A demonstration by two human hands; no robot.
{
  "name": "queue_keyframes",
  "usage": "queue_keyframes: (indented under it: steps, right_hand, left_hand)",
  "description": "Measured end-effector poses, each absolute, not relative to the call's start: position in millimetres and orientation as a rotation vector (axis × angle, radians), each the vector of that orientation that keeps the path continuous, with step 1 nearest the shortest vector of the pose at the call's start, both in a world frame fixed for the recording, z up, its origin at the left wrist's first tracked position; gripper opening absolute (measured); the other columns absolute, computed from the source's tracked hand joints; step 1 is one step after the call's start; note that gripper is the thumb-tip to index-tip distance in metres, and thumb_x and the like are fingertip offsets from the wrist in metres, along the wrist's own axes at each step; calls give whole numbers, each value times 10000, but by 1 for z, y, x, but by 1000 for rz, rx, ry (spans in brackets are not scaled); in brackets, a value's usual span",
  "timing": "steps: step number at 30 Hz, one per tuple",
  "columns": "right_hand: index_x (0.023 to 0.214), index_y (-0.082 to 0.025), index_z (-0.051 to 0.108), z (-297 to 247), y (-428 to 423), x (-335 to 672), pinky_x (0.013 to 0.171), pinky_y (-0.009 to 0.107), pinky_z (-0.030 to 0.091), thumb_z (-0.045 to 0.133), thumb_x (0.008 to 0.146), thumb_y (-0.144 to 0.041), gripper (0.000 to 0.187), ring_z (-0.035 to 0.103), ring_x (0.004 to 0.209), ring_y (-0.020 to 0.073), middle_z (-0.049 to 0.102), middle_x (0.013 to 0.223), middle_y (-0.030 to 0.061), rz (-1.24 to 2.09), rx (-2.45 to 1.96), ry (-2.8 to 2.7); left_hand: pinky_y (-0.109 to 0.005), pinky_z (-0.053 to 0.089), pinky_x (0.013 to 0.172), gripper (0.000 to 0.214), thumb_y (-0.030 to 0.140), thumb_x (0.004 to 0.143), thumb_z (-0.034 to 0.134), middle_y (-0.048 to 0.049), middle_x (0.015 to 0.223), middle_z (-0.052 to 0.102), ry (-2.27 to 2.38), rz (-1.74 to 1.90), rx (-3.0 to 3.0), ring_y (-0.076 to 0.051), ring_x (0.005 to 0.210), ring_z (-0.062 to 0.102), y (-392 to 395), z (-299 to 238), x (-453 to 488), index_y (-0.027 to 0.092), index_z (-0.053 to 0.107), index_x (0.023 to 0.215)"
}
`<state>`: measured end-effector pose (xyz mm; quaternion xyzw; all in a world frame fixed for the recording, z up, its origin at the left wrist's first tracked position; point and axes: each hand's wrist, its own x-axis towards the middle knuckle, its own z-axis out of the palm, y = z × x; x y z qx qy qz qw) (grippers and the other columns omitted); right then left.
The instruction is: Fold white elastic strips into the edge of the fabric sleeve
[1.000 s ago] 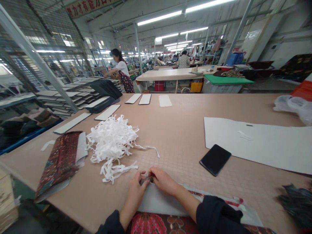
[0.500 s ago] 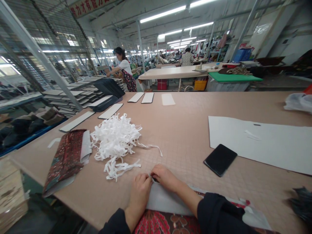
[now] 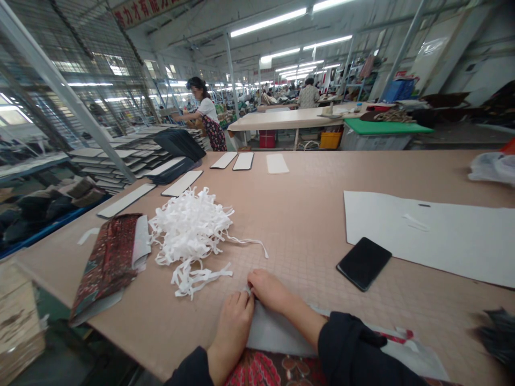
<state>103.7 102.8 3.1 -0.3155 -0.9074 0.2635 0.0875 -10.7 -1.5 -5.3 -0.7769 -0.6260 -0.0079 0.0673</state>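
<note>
left hand [image 3: 235,317] and right hand [image 3: 269,290] are together, fingers curled at the far end of a pale panel [image 3: 276,336] on the surface [image 3: 300,225]; fingertips hidden, grip unclear. it looks light, pliable, best held by its edges. white strips [image 3: 191,228] lie beyond.

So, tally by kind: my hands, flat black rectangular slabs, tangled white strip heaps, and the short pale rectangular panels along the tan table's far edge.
Bare left hand and right hand at the pale sheet: 2
Flat black rectangular slab: 1
Tangled white strip heap: 1
Short pale rectangular panels: 3
Total: 7
</note>
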Motion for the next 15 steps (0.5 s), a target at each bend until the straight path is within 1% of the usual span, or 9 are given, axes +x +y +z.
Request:
queue_keyframes:
  steps: [3, 8, 15]
  right_hand:
    - [866, -140, 590, 4, 106, 103, 722, 248, 396, 472, 773, -94, 158, 536, 846, 176, 594, 903, 73, 806, -975, -2713]
    - [843, -140, 611, 5, 110, 101, 721, 245, 403, 467, 795, -125, 152, 556, 846, 177, 609, 898, 81, 802, -1015, -2738]
    - [880, -125, 606, 8, 104, 94, 726, 273, 424, 433, 775, -66, 211, 567, 859, 208, 618, 912, 112, 700, -1109, -2755]
  left_hand:
    - [-356, 462, 717, 337, 24, 793, 422, -74, 908, 568, -1904, -31, -2330, -209, 805, 512, -1, -4, -10, 130, 522, 1097]
    - [-351, 461, 688, 288, 38, 808, 408, -72, 887, 563, -1900, -93, -2326, -208, 782, 513, -1, -3, -10, 148, 554, 1030]
    - [-352, 466, 709, 307, 29, 803, 406, -67, 894, 578, -1912, -93, -2320, -204, 793, 528, -2, 0, -9, 154, 549, 1043]
